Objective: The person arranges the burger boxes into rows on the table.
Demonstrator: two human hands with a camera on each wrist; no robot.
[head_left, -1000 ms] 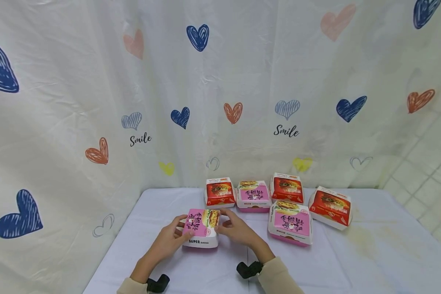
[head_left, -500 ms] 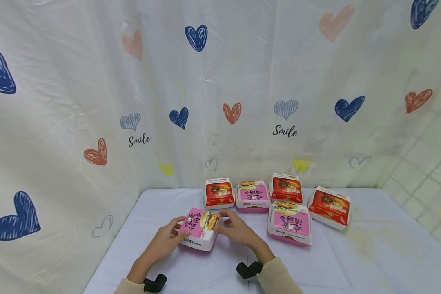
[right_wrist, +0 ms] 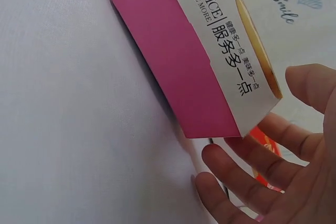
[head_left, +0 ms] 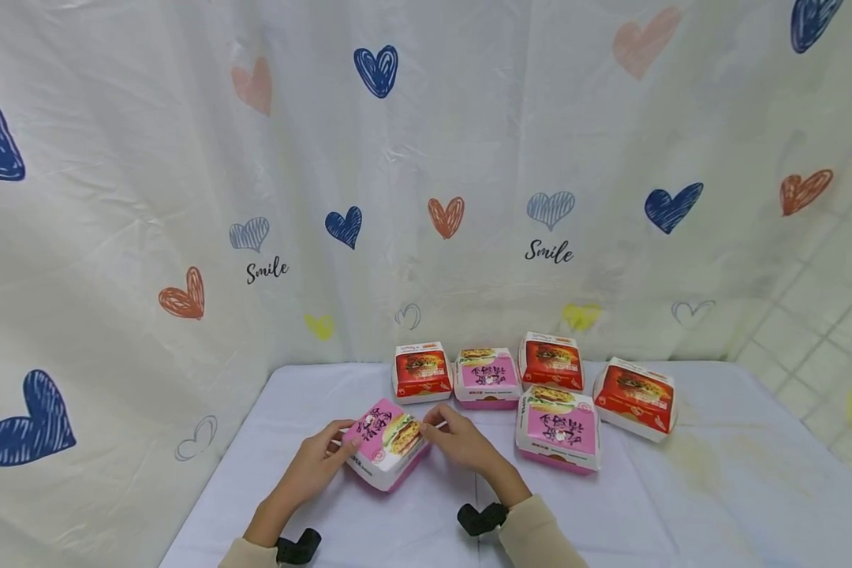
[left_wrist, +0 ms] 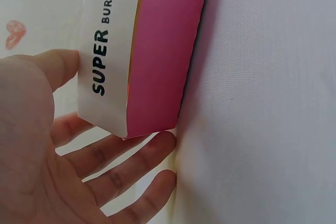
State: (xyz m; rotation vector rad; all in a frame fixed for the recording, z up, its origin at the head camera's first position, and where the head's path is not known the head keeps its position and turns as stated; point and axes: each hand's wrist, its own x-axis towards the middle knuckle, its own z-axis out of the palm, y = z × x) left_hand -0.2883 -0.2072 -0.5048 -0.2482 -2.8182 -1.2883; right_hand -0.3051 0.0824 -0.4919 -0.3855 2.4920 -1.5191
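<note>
A pink-and-white burger box (head_left: 386,442) stands turned at an angle on the white tablecloth, between both hands. My left hand (head_left: 315,465) pinches its left corner. In the left wrist view, the thumb (left_wrist: 65,66) meets the lid's edge above the "SUPER BURGER" lettering, with fingertips at the corner below. My right hand (head_left: 457,438) is at the box's right corner. As the right wrist view shows, its fingers (right_wrist: 273,156) reach behind the corner, loosely bent, and its thumb (right_wrist: 310,85) stands slightly off the lid.
Behind and to the right are more burger boxes: a red box (head_left: 422,372) at back left, a pink box (head_left: 487,379), another red one (head_left: 551,361), a nearer pink one (head_left: 558,428), and a red box (head_left: 635,398) farthest right. A heart-print curtain (head_left: 483,158) hangs behind the table.
The burger box between the hands has turned clockwise as seen from above, its lettered front swinging toward the left hand. The left hand has shifted slightly left; the other boxes stay put.
</note>
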